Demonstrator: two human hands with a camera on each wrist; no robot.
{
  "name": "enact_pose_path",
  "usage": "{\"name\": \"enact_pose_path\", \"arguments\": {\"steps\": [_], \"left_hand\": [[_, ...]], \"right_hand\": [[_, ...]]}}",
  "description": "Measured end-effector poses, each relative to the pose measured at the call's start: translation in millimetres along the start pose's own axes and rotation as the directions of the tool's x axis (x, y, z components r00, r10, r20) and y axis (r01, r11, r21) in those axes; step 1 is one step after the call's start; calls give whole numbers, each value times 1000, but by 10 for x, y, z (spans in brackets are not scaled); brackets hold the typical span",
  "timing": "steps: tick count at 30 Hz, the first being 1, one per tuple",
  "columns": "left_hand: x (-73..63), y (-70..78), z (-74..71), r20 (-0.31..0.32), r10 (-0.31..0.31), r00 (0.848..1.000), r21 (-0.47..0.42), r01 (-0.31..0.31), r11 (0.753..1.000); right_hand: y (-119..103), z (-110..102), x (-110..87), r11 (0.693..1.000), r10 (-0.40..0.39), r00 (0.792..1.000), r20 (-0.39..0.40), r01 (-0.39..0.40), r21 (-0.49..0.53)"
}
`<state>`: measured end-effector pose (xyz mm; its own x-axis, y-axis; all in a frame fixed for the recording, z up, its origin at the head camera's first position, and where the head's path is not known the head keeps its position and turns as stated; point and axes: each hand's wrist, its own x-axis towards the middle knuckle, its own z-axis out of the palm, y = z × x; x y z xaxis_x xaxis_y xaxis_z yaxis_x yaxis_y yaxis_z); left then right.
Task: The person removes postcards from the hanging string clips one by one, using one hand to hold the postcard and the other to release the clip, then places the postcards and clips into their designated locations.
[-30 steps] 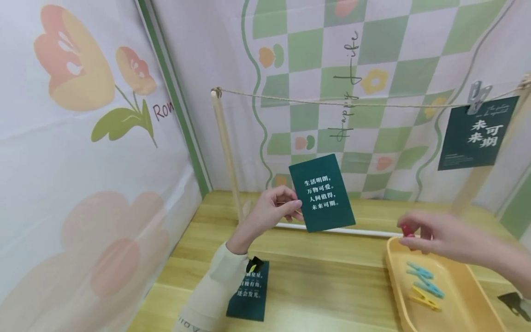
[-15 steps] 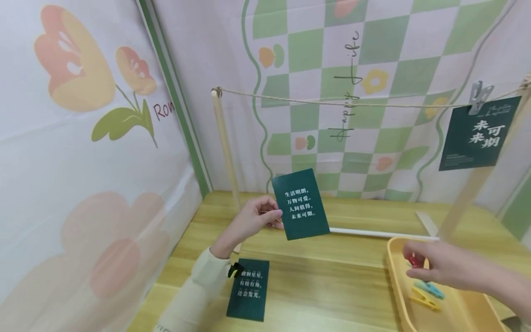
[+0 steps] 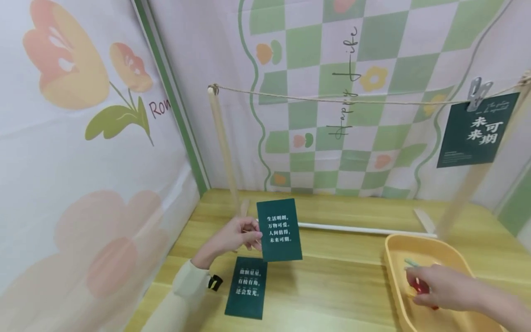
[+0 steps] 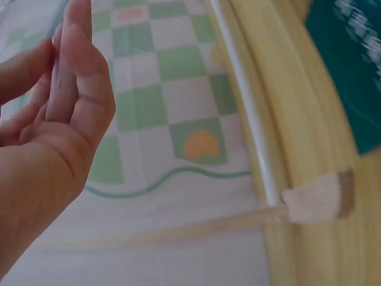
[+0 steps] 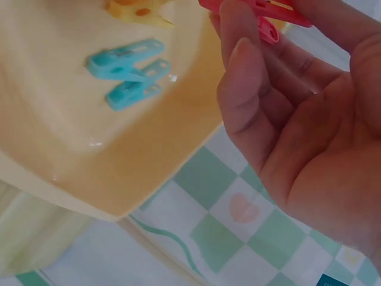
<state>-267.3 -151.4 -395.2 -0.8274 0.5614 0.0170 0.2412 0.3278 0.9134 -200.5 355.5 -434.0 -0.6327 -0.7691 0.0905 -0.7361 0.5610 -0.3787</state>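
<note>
My left hand pinches a dark green card with white Chinese lettering by its left edge, upright above the wooden table. In the left wrist view that card is seen almost edge-on between thumb and fingers. Low over the yellow tray, my right hand holds a red clothespin between thumb and fingers. Inside the tray, light blue clothespins and a yellow clothespin show in the right wrist view; the hand partly covers them in the head view.
A second green card lies on the table below my left hand. Twine runs between wooden posts, the left post nearer that hand. At right, a grey clothespin holds a hanging green card. A white rod crosses low behind.
My left hand has moved down and to the left with its card, baring more of the card on the table. My right hand has lowered into the tray's area, keeping the red clothespin.
</note>
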Motion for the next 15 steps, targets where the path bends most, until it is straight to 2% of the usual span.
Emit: {"name": "enact_pose_path", "arguments": {"steps": [4, 8, 11, 15], "left_hand": [[-73, -82, -75, 36, -11, 999, 27, 10, 1000], [-137, -134, -143, 59, -37, 998, 9, 37, 999], [-174, -181, -183, 66, -56, 996, -1, 56, 998], [-236, -274, -218, 68, -81, 994, 13, 81, 997]], "right_hand": [[15, 53, -59, 997, 55, 996, 68, -59, 57], [17, 99, -108, 983, 151, 978, 142, -164, 81], [23, 120, -126, 975, 219, 964, 149, -223, 9], [27, 147, -144, 961, 270, 952, 142, -257, -102]]}}
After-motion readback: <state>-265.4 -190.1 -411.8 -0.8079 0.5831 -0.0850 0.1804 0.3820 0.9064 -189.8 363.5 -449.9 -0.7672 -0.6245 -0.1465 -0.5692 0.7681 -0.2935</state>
